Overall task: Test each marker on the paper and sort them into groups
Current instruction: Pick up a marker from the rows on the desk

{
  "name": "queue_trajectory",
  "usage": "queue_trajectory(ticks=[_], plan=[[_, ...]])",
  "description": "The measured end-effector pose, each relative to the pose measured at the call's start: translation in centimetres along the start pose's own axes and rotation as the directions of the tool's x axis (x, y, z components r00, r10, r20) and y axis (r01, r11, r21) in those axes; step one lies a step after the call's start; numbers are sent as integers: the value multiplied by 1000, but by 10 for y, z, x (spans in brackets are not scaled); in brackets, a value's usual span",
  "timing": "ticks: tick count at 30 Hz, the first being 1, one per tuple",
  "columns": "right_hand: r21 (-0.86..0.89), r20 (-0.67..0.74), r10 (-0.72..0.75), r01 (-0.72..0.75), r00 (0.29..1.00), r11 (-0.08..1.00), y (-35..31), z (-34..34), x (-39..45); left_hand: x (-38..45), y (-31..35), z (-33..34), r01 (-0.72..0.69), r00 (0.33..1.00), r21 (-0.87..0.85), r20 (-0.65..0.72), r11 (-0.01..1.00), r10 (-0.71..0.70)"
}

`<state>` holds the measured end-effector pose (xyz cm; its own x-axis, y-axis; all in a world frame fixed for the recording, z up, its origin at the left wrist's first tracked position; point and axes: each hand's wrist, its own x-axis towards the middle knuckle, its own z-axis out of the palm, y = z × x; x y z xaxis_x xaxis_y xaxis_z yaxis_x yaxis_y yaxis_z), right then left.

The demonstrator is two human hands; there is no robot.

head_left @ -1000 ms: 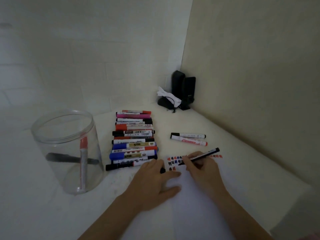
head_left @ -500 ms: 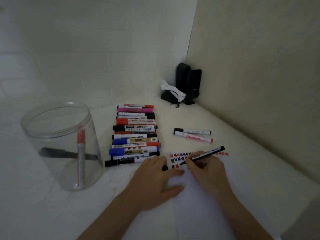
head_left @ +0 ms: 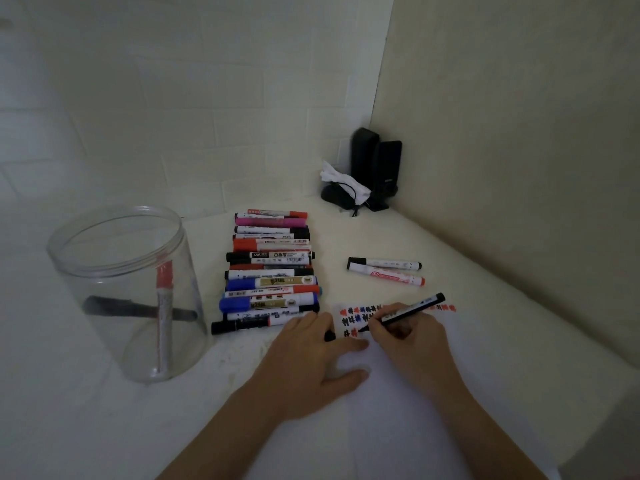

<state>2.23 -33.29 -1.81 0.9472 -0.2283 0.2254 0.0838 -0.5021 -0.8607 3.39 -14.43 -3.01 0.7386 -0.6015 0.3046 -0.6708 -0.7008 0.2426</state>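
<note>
I have the right hand [head_left: 405,332] pinching a slim black marker with white lettering [head_left: 403,312], tip down on the white paper sheet [head_left: 398,393] at the worktop's near edge. Left hand [head_left: 308,355] lies flat, fingers spread, pinning the sheet; a small black cap [head_left: 329,336] sticks out from under its fingers, can't tell if it is gripped.

Progress, my read: well along. Three short rows of red, blue and black test marks [head_left: 356,315] sit along the paper's far edge. A row of about a dozen mixed-colour markers [head_left: 270,271] lies mid-worktop, just left of the paper; a pair of white-barrelled markers [head_left: 386,271] lies apart toward the right wall. The clear plastic jar [head_left: 128,292] at the left holds two more, one red-capped, one dark. Which piles are sorted, I can't tell.

The held marker's long axis runs from near-left to far-right: tip toward me and left, butt end raised toward the far right corner.
</note>
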Motion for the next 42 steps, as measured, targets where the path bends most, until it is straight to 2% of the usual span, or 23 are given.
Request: queue_trajectory(ticks=[19, 25, 31, 33, 35, 38, 40, 42], plan=[[-1, -6, -22, 22, 1000, 1000, 4, -1, 3, 0, -3, 4, -35, 998, -5, -46, 999, 34], [7, -16, 35, -35, 999, 999, 5, 3, 3, 1, -5, 6, -51, 998, 2, -42, 999, 51], [159, -86, 146, -132, 985, 979, 8, -2, 11, -1, -3, 2, -48, 999, -24, -28, 999, 47], [183, -51, 168, -156, 985, 971, 3, -5, 10, -1, -1, -1, 2, 1000, -149, 15, 989, 1], [196, 9, 175, -174, 984, 965, -4, -9, 9, -1, 0, -8, 127, 992, -349, 26, 929, -126], [146, 31, 162, -165, 986, 975, -16, -15, 2, -6, 1, -23, 252, 967, -479, 91, 841, -237], [278, 65, 168, -180, 984, 944, -29, -16, -10, -14, 3, -30, 254, 965, -522, 87, 814, -246], [438, 139, 207, -248, 968, 864, -42, -15, -26, -23, 4, -37, 278, 950, -571, 45, 772, -309]])
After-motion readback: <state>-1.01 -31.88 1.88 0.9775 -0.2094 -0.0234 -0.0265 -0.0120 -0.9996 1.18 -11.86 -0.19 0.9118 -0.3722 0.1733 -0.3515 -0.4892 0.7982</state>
